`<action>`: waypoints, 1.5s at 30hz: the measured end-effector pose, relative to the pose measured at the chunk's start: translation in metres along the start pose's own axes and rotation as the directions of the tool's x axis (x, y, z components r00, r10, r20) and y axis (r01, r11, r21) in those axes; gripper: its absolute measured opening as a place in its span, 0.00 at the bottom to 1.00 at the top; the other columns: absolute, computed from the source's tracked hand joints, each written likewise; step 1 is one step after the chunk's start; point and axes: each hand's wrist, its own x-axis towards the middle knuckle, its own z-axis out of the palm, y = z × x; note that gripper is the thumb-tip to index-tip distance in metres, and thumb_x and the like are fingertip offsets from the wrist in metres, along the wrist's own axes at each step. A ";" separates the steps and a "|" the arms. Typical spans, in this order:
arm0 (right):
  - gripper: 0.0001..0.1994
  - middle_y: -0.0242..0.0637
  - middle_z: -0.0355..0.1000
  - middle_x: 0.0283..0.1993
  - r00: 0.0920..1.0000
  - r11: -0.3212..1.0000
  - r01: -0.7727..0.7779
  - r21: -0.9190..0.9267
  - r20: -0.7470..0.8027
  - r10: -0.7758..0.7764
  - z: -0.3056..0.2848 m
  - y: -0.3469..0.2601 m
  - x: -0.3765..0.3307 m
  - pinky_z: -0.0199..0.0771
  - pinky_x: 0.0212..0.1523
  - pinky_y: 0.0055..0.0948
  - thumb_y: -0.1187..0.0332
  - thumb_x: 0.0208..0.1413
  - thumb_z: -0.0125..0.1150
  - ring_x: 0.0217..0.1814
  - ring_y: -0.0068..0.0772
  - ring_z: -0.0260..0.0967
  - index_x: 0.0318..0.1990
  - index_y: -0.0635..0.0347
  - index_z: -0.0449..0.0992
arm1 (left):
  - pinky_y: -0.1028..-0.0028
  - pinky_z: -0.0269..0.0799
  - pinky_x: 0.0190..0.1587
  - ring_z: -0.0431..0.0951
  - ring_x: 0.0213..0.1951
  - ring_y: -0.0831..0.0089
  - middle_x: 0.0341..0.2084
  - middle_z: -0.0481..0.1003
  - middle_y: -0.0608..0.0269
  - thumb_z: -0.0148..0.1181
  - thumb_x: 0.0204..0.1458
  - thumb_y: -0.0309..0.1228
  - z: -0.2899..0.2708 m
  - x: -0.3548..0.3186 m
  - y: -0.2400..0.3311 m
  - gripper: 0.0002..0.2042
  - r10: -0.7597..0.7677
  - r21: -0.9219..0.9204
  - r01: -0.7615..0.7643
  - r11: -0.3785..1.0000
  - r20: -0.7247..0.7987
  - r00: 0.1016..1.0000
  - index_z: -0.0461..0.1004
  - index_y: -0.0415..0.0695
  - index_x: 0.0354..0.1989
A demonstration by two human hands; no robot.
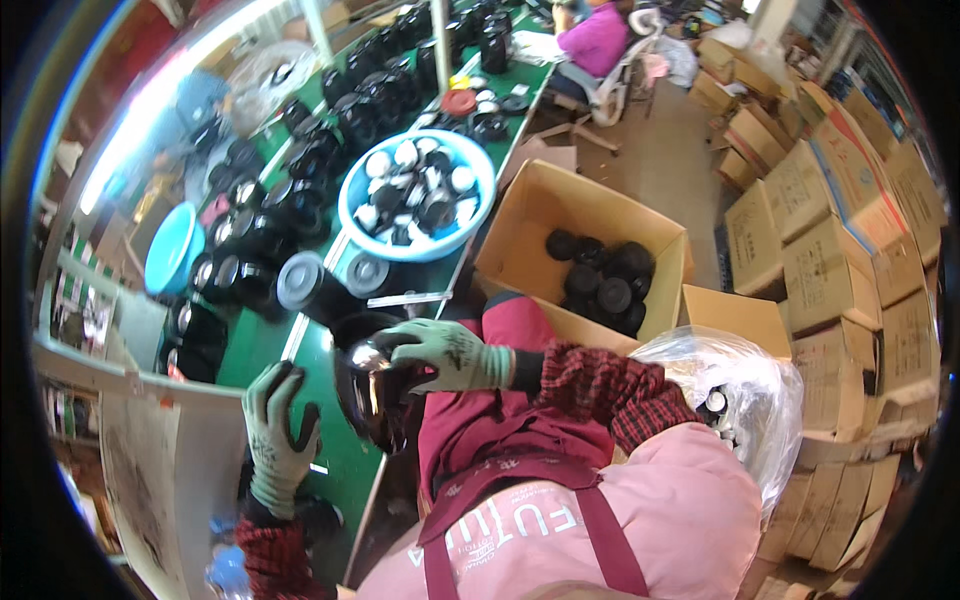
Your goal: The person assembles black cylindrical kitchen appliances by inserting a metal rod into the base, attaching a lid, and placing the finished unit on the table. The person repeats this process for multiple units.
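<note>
My right hand [450,356], in a pale green glove with dark fingertips, grips a glossy black rounded vessel [374,392] at the near edge of the green worktable [340,480]. The thumb and fingers close on its side; what they press against underneath is hidden. My left hand [276,440], gloved alike, is held over the table to the left, apart from the vessel, with its fingers spread and nothing in them. Just beyond the vessel stand a dark container with a grey round top [300,281] and a grey round lid [366,274].
A light blue basin [480,215] holds black and white caps. Many glossy black vessels [262,225] line the table. To the right are an open cardboard box [515,215] with black round parts, a clear plastic bag [770,400] and stacked cartons [830,270]. A person [594,40] sits farther off.
</note>
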 end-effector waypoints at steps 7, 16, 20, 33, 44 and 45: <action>0.24 0.29 0.80 0.44 0.470 0.122 -0.623 0.773 0.244 0.848 -0.010 0.018 -0.116 0.74 0.51 0.25 0.56 0.55 0.76 0.47 0.20 0.73 0.52 0.63 0.81 | 0.44 0.58 0.66 0.61 0.67 0.41 0.66 0.62 0.45 0.73 0.36 0.34 0.106 -0.057 0.020 0.40 0.195 -0.047 -0.190 0.981 0.180 0.964 0.69 0.51 0.65; 0.31 0.42 0.78 0.40 0.798 0.811 -0.558 0.177 0.383 0.465 0.011 0.091 -0.200 0.75 0.35 0.38 0.65 0.55 0.66 0.35 0.41 0.76 0.68 0.49 0.70 | 0.47 0.58 0.69 0.67 0.67 0.59 0.64 0.69 0.61 0.68 0.45 0.41 0.100 -0.030 0.038 0.29 0.525 -0.186 -0.495 0.849 0.408 0.747 0.76 0.61 0.61; 0.36 0.44 0.77 0.42 0.919 0.964 -0.172 0.202 0.386 0.083 -0.014 0.067 -0.155 0.76 0.37 0.41 0.70 0.53 0.63 0.37 0.47 0.77 0.72 0.46 0.65 | 0.46 0.56 0.70 0.67 0.66 0.61 0.62 0.70 0.62 0.67 0.47 0.38 0.094 -0.021 0.028 0.31 0.570 -0.065 -0.610 0.790 0.444 0.692 0.73 0.59 0.64; 0.21 0.34 0.76 0.59 0.729 0.180 -0.543 0.820 0.354 0.587 0.003 0.033 -0.149 0.74 0.59 0.29 0.60 0.72 0.53 0.59 0.25 0.72 0.64 0.64 0.73 | 0.62 0.72 0.57 0.80 0.52 0.58 0.51 0.80 0.50 0.69 0.47 0.30 0.127 -0.020 -0.006 0.27 -0.170 -0.573 0.354 0.740 0.349 0.921 0.75 0.38 0.59; 0.20 0.34 0.74 0.58 0.622 0.158 -0.716 0.680 0.519 0.586 0.001 -0.009 -0.069 0.69 0.61 0.25 0.71 0.67 0.57 0.59 0.25 0.70 0.64 0.67 0.71 | 0.66 0.76 0.57 0.80 0.52 0.65 0.51 0.80 0.54 0.60 0.58 0.25 0.198 -0.130 0.012 0.19 -0.491 -0.828 0.538 0.159 0.406 0.770 0.76 0.36 0.58; 0.19 0.34 0.74 0.57 0.645 0.195 -0.727 0.658 0.558 0.522 0.003 -0.010 -0.051 0.71 0.58 0.25 0.71 0.67 0.57 0.58 0.24 0.71 0.63 0.66 0.72 | 0.66 0.76 0.57 0.80 0.52 0.65 0.51 0.80 0.54 0.60 0.58 0.25 0.203 -0.133 0.020 0.19 -0.495 -0.837 0.531 0.130 0.409 0.766 0.76 0.36 0.58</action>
